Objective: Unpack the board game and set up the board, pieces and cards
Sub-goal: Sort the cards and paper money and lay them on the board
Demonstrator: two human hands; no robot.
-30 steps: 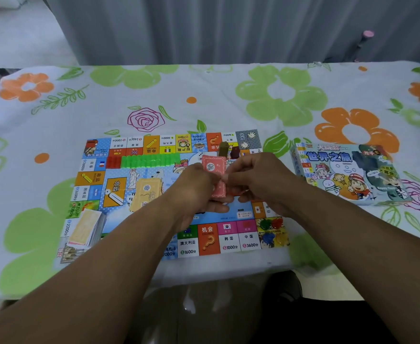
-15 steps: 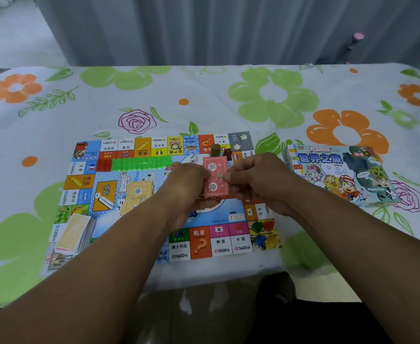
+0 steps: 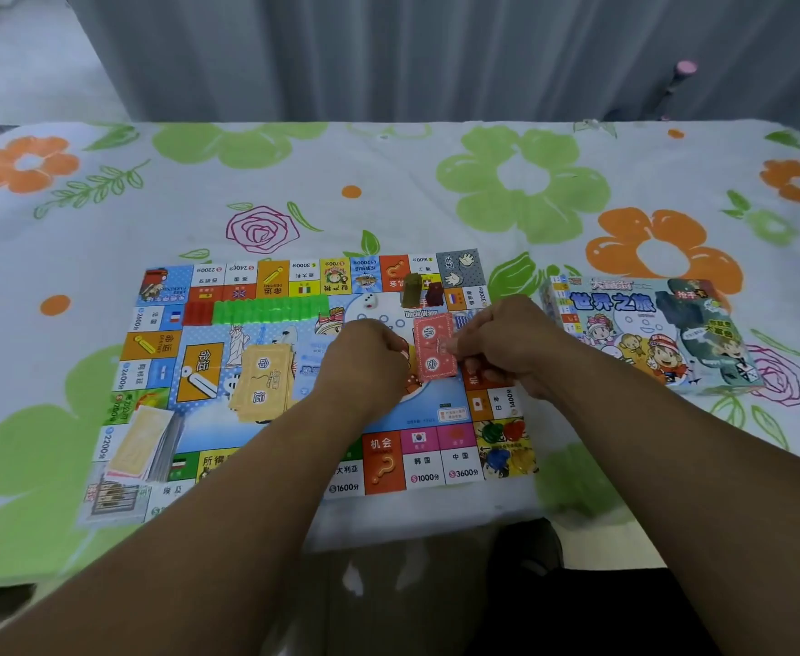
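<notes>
Red cards (image 3: 433,348): a thin stack of rectangular paper cards with a printed red back, held tilted just above the middle of the board, between the two hands.
Right hand (image 3: 506,345): fingers (image 3: 454,347) curled, pinching the stack's right edge.
Left hand (image 3: 365,359): fingers clenched into a fist, with the knuckles at the stack's left edge. I cannot tell whether they grasp it.
Board (image 3: 435,466): a flat, glossy printed rectangle lying on the table, ringed by coloured squares around a blue picture.
Yellow cards (image 3: 263,381): a loosely fanned tan stack lying flat on the board, left of the left hand.
Green houses (image 3: 270,309): a straight row of translucent plastic pieces on the far-left part of the board, with red houses (image 3: 198,312) touching its left end.
Die (image 3: 368,301): a small white cube near the right end of the green row.
Blocks: an olive block (image 3: 412,290) and a maroon block (image 3: 434,293) stand upright side by side, beyond the red cards.
Banknotes (image 3: 145,442): a slanted paper pile on the board's near-left corner.
Pawns (image 3: 502,442): shiny red, green, blue and yellow plastic pieces clustered on the near-right corner square.
Game box (image 3: 648,329): a flat cardboard box with cartoon artwork, on the table near the board's right edge, not touching it.
Table (image 3: 388,215): draped in a soft white cloth (image 3: 525,182) printed with large green and orange flowers.
Curtain (image 3: 388,54): grey and pleated, hanging behind the far edge.
</notes>
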